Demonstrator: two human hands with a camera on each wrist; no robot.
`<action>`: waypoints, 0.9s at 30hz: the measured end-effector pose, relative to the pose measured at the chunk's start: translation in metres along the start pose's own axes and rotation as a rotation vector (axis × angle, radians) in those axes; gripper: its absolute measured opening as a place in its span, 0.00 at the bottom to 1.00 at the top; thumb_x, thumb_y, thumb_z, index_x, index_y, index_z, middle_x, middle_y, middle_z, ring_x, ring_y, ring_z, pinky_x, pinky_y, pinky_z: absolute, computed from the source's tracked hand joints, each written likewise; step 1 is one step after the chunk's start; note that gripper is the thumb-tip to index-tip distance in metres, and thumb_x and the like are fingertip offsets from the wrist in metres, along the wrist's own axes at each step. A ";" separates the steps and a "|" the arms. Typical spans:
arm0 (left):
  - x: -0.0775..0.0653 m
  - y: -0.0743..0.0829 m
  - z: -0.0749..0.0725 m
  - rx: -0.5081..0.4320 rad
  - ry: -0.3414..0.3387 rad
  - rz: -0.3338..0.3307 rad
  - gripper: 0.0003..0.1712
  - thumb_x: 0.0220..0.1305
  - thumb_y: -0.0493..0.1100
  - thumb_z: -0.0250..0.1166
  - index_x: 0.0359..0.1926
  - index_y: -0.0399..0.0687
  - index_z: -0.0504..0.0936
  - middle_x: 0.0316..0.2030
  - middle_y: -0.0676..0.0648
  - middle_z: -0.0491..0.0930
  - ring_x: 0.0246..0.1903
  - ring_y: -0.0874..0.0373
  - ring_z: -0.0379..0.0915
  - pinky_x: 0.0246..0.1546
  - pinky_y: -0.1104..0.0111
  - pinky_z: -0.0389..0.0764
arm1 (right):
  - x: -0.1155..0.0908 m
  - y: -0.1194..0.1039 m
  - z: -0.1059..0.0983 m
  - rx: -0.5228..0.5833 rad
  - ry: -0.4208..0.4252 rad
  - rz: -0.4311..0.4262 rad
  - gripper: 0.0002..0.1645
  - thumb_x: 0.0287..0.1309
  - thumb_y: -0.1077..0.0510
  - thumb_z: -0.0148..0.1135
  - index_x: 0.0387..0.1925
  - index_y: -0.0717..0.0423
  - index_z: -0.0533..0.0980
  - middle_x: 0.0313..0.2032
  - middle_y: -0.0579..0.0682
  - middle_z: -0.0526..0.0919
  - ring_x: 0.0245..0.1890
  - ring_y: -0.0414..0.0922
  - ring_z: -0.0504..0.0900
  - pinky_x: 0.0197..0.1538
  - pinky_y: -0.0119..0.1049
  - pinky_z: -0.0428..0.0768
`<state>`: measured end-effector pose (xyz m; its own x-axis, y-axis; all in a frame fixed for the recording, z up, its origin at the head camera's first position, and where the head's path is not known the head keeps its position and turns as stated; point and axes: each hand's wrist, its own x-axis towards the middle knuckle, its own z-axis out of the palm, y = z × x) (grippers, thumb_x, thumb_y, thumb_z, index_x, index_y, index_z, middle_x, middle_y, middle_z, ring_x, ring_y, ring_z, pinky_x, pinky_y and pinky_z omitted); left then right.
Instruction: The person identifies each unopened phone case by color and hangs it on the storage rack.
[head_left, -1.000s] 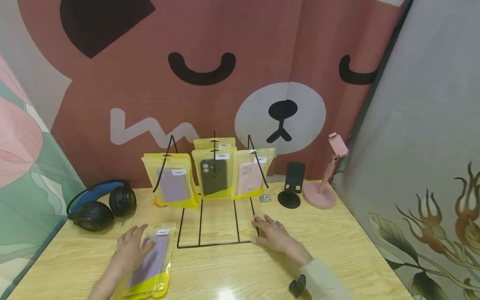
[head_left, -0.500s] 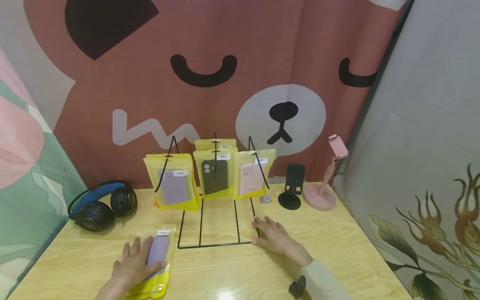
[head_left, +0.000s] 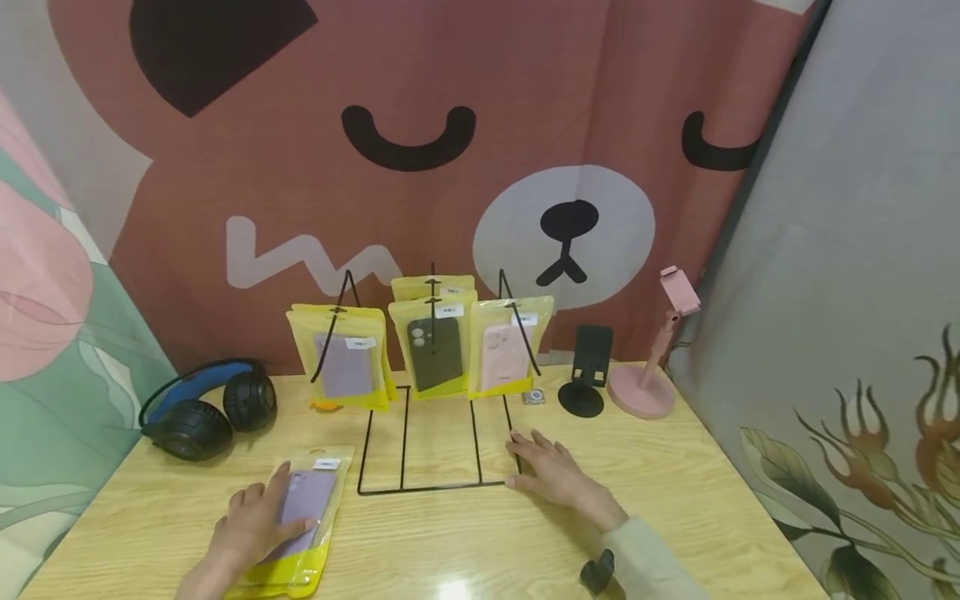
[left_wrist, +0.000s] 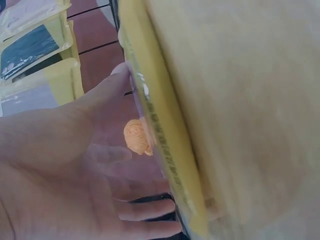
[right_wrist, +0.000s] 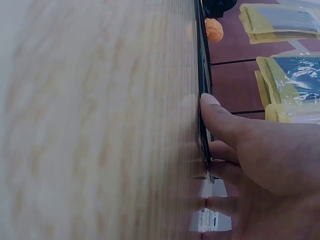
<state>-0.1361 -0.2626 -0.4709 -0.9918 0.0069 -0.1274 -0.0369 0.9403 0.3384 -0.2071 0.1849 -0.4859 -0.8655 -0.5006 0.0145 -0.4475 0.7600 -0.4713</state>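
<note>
A clear-and-yellow packet holding a purple phone case (head_left: 309,510) lies flat at the table's front left. My left hand (head_left: 243,527) rests over its left side, the thumb touching the packet's face and the fingers extended toward its far edge. In the left wrist view, the packet (left_wrist: 165,130) appears edge-on beside that thumb. My right hand (head_left: 555,473) rests by the front right corner of the black wire rack (head_left: 420,489), its fingers relaxed on the table and frame. On the rack's hooks hang packets with a purple case (head_left: 347,367), a dark case (head_left: 437,358) and a pink case (head_left: 504,358).
Headphones (head_left: 198,412) lie at the back left. An orange item (head_left: 326,406) sits under the hanging packets. To the right stand a black phone stand (head_left: 588,371) and a pink phone stand (head_left: 642,390), near a small silver gadget (head_left: 533,397). A printed curtain (head_left: 300,192) hangs behind.
My left hand has come down onto the packet, shifted right across it, then moved back slightly left. The packet lies in nearly the same place. My right hand has stayed still.
</note>
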 end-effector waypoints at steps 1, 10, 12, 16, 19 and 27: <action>0.000 0.000 0.000 -0.004 0.008 0.013 0.64 0.45 0.72 0.68 0.69 0.33 0.55 0.49 0.22 0.68 0.51 0.23 0.62 0.40 0.35 0.72 | 0.000 0.000 0.000 0.001 0.000 -0.001 0.38 0.61 0.42 0.61 0.66 0.58 0.67 0.71 0.59 0.59 0.70 0.68 0.52 0.61 0.75 0.50; -0.001 0.011 0.002 -0.018 0.046 0.087 0.60 0.47 0.67 0.70 0.68 0.30 0.59 0.48 0.24 0.67 0.49 0.27 0.63 0.42 0.38 0.72 | -0.002 0.003 -0.003 -0.002 0.011 0.009 0.38 0.61 0.41 0.60 0.67 0.57 0.67 0.71 0.58 0.59 0.70 0.67 0.51 0.61 0.74 0.50; 0.000 0.012 0.002 -0.030 0.033 0.083 0.60 0.47 0.66 0.72 0.69 0.31 0.59 0.48 0.25 0.66 0.48 0.29 0.63 0.40 0.40 0.74 | -0.002 0.003 -0.003 -0.002 0.009 0.010 0.38 0.61 0.41 0.60 0.67 0.57 0.67 0.71 0.58 0.59 0.70 0.67 0.51 0.61 0.74 0.50; 0.000 0.013 0.001 -0.081 0.017 0.078 0.58 0.46 0.60 0.75 0.69 0.35 0.58 0.47 0.28 0.63 0.43 0.34 0.63 0.36 0.45 0.76 | -0.001 0.002 -0.002 0.002 0.002 0.007 0.38 0.61 0.41 0.60 0.67 0.57 0.67 0.71 0.58 0.59 0.70 0.67 0.51 0.61 0.74 0.50; 0.000 0.012 -0.001 -0.106 0.053 0.099 0.58 0.42 0.54 0.79 0.69 0.36 0.58 0.46 0.29 0.61 0.38 0.37 0.64 0.30 0.50 0.76 | 0.000 0.001 -0.002 0.000 0.000 0.003 0.38 0.61 0.42 0.60 0.67 0.56 0.67 0.71 0.58 0.59 0.70 0.67 0.51 0.62 0.74 0.50; 0.000 0.002 -0.015 -0.169 0.130 0.124 0.55 0.43 0.40 0.79 0.68 0.33 0.56 0.45 0.20 0.63 0.34 0.36 0.73 0.27 0.54 0.78 | 0.001 0.001 0.000 -0.003 -0.001 0.005 0.38 0.61 0.42 0.60 0.67 0.57 0.67 0.71 0.59 0.59 0.70 0.67 0.51 0.62 0.74 0.50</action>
<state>-0.1379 -0.2662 -0.4562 -0.9970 0.0650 0.0419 0.0772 0.8647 0.4962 -0.2086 0.1846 -0.4861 -0.8673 -0.4976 0.0115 -0.4443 0.7636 -0.4685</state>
